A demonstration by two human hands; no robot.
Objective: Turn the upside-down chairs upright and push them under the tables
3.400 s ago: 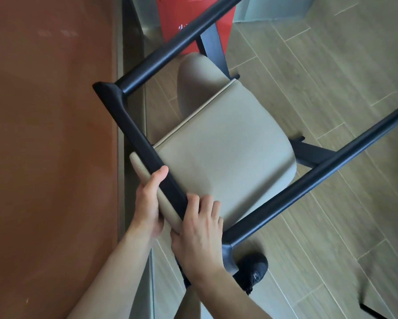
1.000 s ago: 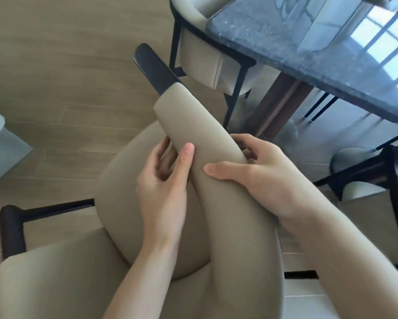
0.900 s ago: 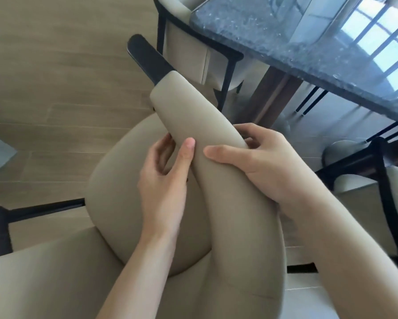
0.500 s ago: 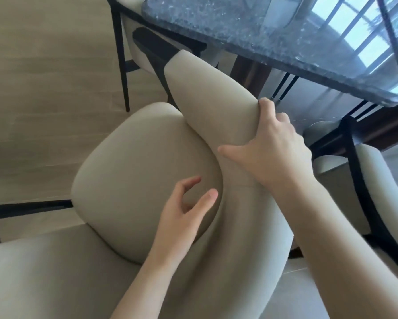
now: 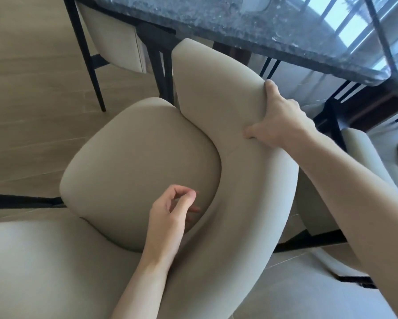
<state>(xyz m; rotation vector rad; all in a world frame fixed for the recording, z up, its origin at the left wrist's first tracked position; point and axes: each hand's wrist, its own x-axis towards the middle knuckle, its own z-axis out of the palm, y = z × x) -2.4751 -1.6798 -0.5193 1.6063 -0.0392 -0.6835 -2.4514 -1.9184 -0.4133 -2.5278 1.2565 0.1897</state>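
now we have the chair (image 5: 147,166) upright, its front facing the table (image 5: 274,26). our right hand (image 5: 278,120) grips the curved backrest (image 5: 216,88); our left hand (image 5: 168,217) hovers loosely curled over the seat, holding nothing. next, we judge, comes a straight push under the table.

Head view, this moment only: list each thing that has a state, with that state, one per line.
beige chair: upright, seat facing up, armrest tip at the table edge, not yet fully under.
right hand: grips the chair's curved backrest.
left hand: over the seat, fingers loosely curled, holding nothing.
stone-top table: standing, top glossy.
second chair: upright, pushed under the table.
third chair: upright, beside the table.
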